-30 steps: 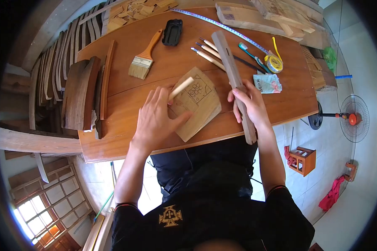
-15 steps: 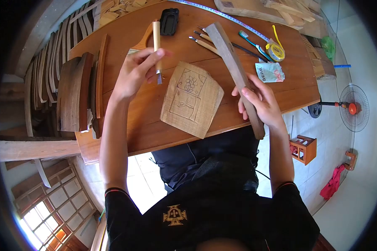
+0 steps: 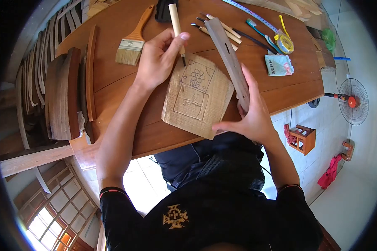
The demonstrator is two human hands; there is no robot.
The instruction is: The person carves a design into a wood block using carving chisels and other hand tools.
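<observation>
My left hand (image 3: 159, 58) is closed round the light wooden handle of a chisel (image 3: 174, 20), whose dark blade points down by the upper left edge of the carved board (image 3: 171, 109). A flower and a second figure are cut into that board, which lies on the table. My right hand (image 3: 255, 115) grips a long grey-brown wooden bar (image 3: 226, 50) with its fingers, while the thumb reaches to the board's lower right corner.
On the wooden table (image 3: 113, 83) lie a wide brush (image 3: 130, 49), several carving tools (image 3: 234, 37), a toothbrush (image 3: 259, 31), a tape measure (image 3: 284, 43) and a small packet (image 3: 279, 65). Wood pieces (image 3: 63, 94) stand at the left. A fan (image 3: 352, 101) is at the right.
My left hand has moved right with the chisel, bringing its blade to the board. The bar has shifted slightly left and up. My right thumb has spread to the board's corner. The brush shows fully.
</observation>
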